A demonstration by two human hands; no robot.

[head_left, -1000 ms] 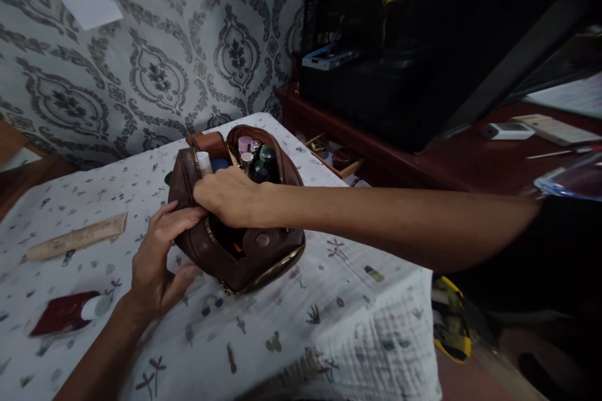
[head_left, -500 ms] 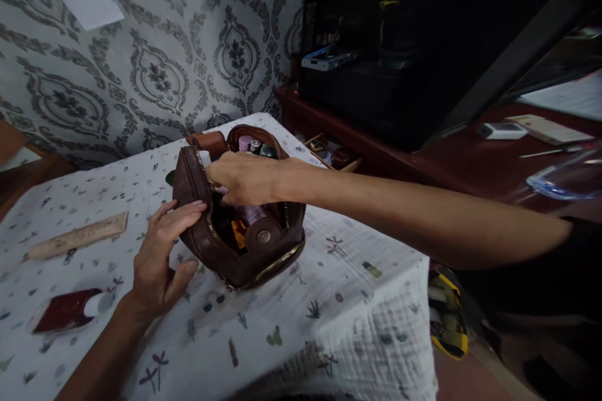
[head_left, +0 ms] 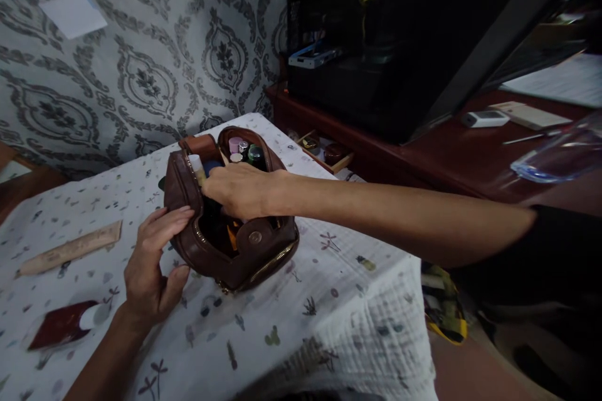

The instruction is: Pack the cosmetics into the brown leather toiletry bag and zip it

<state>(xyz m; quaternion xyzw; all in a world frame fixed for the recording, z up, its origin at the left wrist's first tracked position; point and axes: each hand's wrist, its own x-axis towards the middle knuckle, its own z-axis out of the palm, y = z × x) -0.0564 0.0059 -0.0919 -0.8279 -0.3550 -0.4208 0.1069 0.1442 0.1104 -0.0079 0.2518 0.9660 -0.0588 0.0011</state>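
A brown leather toiletry bag (head_left: 277, 254) stands unzipped on the cloth-covered table. My left hand (head_left: 153, 269) rests against its left side, fingers stretched over the leather and thumb apart. Into the bag's mouth reaches my right hand (head_left: 242, 191), bent downward; its fingertips are hidden inside, so what they touch cannot be seen. Beside them stands a tube with a white cap (head_left: 195, 164). Several bottles with round caps (head_left: 255, 153) fill the bag's far end. Something orange (head_left: 232, 235) shows in the dark interior near the snap flap (head_left: 255, 237).
Left of the bag lie a beige tube (head_left: 70, 249) and a bottle of dark red liquid (head_left: 63, 326) with a white cap. Behind the table is a patterned wall (head_left: 145, 75). A large black screen (head_left: 399, 44) stands on a reddish desk (head_left: 446, 169) with an open drawer (head_left: 343, 163).
My right hand has shifted slightly lower inside the bag, uncovering more of the caps and the white-capped tube. My left hand stays on the bag's side. The whole view has shifted a little.
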